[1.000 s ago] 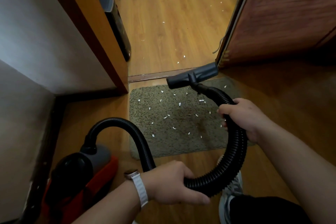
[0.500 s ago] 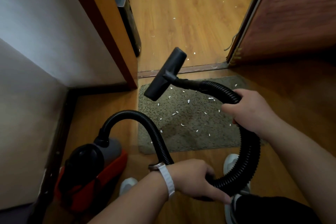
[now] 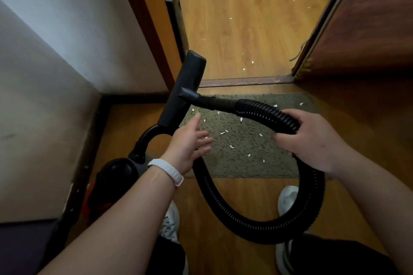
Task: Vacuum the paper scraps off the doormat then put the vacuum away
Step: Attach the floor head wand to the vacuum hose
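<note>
Ribbed black plastic hose [image 3: 257, 107], faintly glossy; at its end, a smooth matt black plastic floor nozzle [image 3: 181, 94]. Beneath the hose, a rough, coarse-piled grey-green doormat [image 3: 245, 163] strewn with white paper scraps [image 3: 241, 119]. Around the doormat, smooth, lightly sheened wood-grain flooring [image 3: 234, 196].

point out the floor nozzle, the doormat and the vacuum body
floor nozzle [image 3: 182, 91]: head view, middle of its black head
doormat [image 3: 243, 140]: head view, bare pile at its centre
vacuum body [image 3: 116, 173]: head view, its black rounded top
</note>
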`<action>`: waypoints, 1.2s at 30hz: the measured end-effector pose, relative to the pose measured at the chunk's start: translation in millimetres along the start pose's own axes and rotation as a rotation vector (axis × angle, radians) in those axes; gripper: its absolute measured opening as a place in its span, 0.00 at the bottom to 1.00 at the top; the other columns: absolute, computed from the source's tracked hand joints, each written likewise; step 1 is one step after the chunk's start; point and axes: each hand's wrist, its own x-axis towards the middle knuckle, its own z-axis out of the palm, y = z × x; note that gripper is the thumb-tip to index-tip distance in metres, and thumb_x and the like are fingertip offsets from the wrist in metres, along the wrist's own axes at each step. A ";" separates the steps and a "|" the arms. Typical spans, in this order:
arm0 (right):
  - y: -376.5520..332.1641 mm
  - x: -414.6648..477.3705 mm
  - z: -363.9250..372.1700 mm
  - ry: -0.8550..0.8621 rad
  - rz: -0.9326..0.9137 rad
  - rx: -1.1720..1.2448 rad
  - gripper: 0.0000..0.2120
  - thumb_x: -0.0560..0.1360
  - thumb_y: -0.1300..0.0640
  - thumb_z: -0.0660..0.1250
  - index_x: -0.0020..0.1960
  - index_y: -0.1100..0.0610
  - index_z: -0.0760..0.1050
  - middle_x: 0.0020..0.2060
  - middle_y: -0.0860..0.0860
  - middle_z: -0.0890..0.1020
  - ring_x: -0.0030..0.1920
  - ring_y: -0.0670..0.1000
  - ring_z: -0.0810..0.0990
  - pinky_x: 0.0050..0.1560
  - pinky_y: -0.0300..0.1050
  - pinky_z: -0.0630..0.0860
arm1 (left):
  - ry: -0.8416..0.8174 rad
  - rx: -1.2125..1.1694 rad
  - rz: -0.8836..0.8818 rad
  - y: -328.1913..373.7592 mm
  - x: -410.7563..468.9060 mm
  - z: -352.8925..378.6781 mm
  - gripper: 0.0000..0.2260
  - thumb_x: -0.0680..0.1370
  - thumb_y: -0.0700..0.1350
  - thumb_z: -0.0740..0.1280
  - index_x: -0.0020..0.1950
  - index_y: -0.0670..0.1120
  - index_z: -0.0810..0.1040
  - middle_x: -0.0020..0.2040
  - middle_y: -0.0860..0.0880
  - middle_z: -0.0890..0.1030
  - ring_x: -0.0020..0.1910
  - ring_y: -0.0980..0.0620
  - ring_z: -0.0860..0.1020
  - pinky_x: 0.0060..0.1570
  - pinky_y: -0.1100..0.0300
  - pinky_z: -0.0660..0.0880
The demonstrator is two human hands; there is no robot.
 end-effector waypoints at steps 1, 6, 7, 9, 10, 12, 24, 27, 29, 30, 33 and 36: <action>-0.7 0.0 -0.8 -0.015 -0.009 0.015 0.14 0.73 0.61 0.71 0.55 0.48 0.77 0.31 0.52 0.79 0.29 0.50 0.76 0.30 0.44 0.72 | 0.003 -0.086 -0.023 1.3 2.1 -2.5 0.30 0.81 0.59 0.61 0.75 0.40 0.63 0.66 0.39 0.76 0.59 0.43 0.80 0.47 0.52 0.79; -1.6 1.1 0.7 -0.137 -0.048 0.019 0.13 0.73 0.61 0.73 0.52 0.46 0.77 0.30 0.50 0.77 0.25 0.44 0.73 0.25 0.36 0.68 | 0.062 -0.434 0.005 6.9 24.0 -11.2 0.31 0.81 0.58 0.61 0.78 0.42 0.59 0.70 0.38 0.72 0.63 0.42 0.76 0.54 0.50 0.78; -0.6 1.4 2.1 -0.165 -0.049 0.013 0.13 0.72 0.62 0.73 0.52 0.46 0.77 0.30 0.50 0.77 0.25 0.44 0.72 0.25 0.36 0.68 | 0.077 -0.473 0.022 8.2 28.6 -12.3 0.28 0.81 0.57 0.61 0.75 0.43 0.64 0.66 0.40 0.75 0.61 0.43 0.78 0.52 0.50 0.78; 2.5 2.7 4.4 -0.226 -0.049 -0.006 0.14 0.72 0.63 0.73 0.52 0.47 0.78 0.30 0.49 0.76 0.25 0.44 0.72 0.26 0.38 0.67 | 0.125 -0.544 0.032 9.0 34.9 -14.4 0.22 0.82 0.56 0.61 0.69 0.43 0.70 0.60 0.42 0.80 0.57 0.44 0.80 0.48 0.50 0.79; 3.9 3.8 5.0 -0.254 -0.044 -0.019 0.14 0.72 0.63 0.72 0.51 0.47 0.78 0.30 0.49 0.76 0.25 0.44 0.72 0.26 0.38 0.67 | 0.160 -0.575 0.031 8.8 37.1 -15.2 0.20 0.82 0.55 0.61 0.67 0.43 0.72 0.58 0.41 0.81 0.55 0.43 0.81 0.47 0.49 0.79; 7.0 6.8 5.0 -0.300 -0.024 -0.056 0.13 0.72 0.63 0.72 0.51 0.48 0.77 0.32 0.50 0.76 0.25 0.43 0.72 0.27 0.38 0.68 | 0.239 -0.594 0.034 8.3 40.1 -16.3 0.18 0.81 0.53 0.64 0.65 0.43 0.72 0.57 0.41 0.81 0.53 0.43 0.82 0.43 0.49 0.81; 14.0 9.2 51.9 -0.361 0.181 -0.033 0.08 0.74 0.53 0.73 0.49 0.52 0.75 0.31 0.52 0.78 0.25 0.49 0.79 0.27 0.43 0.75 | 0.284 -0.169 0.080 -10.3 34.9 3.2 0.17 0.79 0.52 0.67 0.65 0.46 0.72 0.56 0.46 0.80 0.50 0.46 0.83 0.37 0.55 0.79; 17.2 14.4 40.1 -0.297 0.164 -0.098 0.07 0.73 0.56 0.72 0.49 0.52 0.77 0.32 0.53 0.79 0.26 0.49 0.78 0.26 0.42 0.74 | 0.230 -0.002 0.062 -5.8 29.6 4.4 0.12 0.80 0.54 0.66 0.54 0.46 0.77 0.51 0.47 0.83 0.46 0.48 0.84 0.39 0.53 0.81; 20.8 17.2 27.0 -0.280 0.169 -0.124 0.07 0.73 0.56 0.72 0.50 0.53 0.78 0.31 0.53 0.79 0.26 0.49 0.78 0.27 0.43 0.74 | 0.254 0.351 0.162 -4.6 26.5 -1.1 0.14 0.78 0.56 0.66 0.45 0.45 0.79 0.44 0.47 0.83 0.44 0.47 0.83 0.45 0.48 0.82; 23.1 17.7 22.0 -0.281 0.185 -0.117 0.07 0.73 0.56 0.72 0.50 0.53 0.79 0.31 0.54 0.79 0.26 0.49 0.78 0.27 0.43 0.74 | 0.278 0.567 0.250 -4.0 25.0 -5.7 0.15 0.78 0.56 0.65 0.43 0.45 0.79 0.41 0.48 0.82 0.43 0.47 0.82 0.44 0.48 0.81; 29.3 18.3 11.5 -0.267 0.231 -0.089 0.06 0.73 0.56 0.72 0.50 0.53 0.79 0.28 0.53 0.78 0.25 0.49 0.77 0.26 0.42 0.73 | 0.388 1.027 0.551 2.4 16.8 -19.0 0.10 0.78 0.55 0.65 0.50 0.50 0.80 0.43 0.54 0.80 0.41 0.54 0.79 0.35 0.58 0.73; 32.3 18.5 0.2 -0.242 0.234 -0.073 0.06 0.74 0.56 0.72 0.50 0.53 0.79 0.28 0.53 0.79 0.25 0.49 0.77 0.27 0.42 0.73 | 0.452 1.176 0.737 3.9 23.6 -37.8 0.18 0.75 0.55 0.70 0.61 0.49 0.75 0.53 0.52 0.74 0.51 0.52 0.74 0.46 0.57 0.74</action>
